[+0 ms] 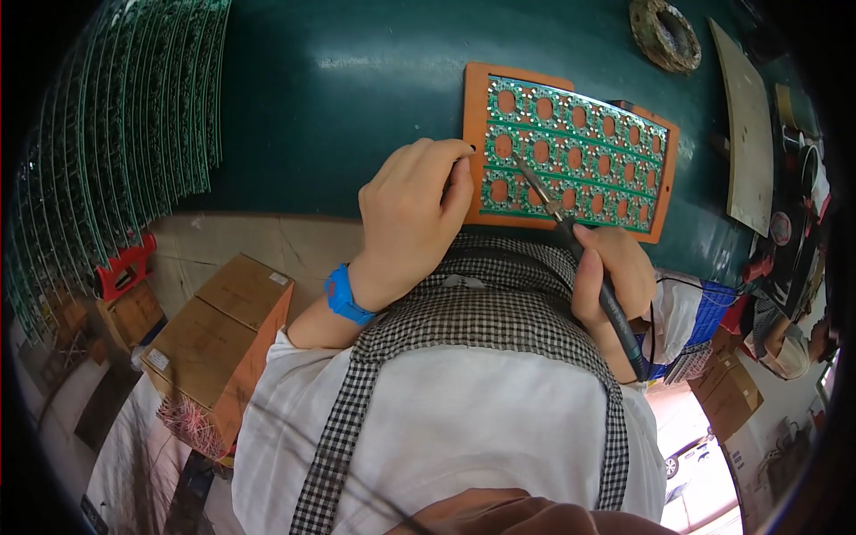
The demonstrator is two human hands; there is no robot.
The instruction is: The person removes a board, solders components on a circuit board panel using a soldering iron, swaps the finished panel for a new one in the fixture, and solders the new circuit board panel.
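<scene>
An orange tray (475, 89) lies on the green tabletop and holds a green circuit board panel (544, 147) with rows of round cutouts. My right hand (621, 270) grips a soldering iron (613, 308) like a pen. Its metal tip points up and left, over the panel's left part; contact with the board cannot be made out. At the tray's left edge is my left hand (406, 209), fingers curled, with thumb and forefinger close together. Whatever they may pinch is too small or hidden to see. A blue band is on that wrist.
Many green circuit panels (134, 107) stand in a row at the left. A round, worn ring (665, 36) sits at the far right, beside a pale board (744, 125). Cardboard boxes (218, 312) stand below the table's left side. Another person (785, 343) is at the right.
</scene>
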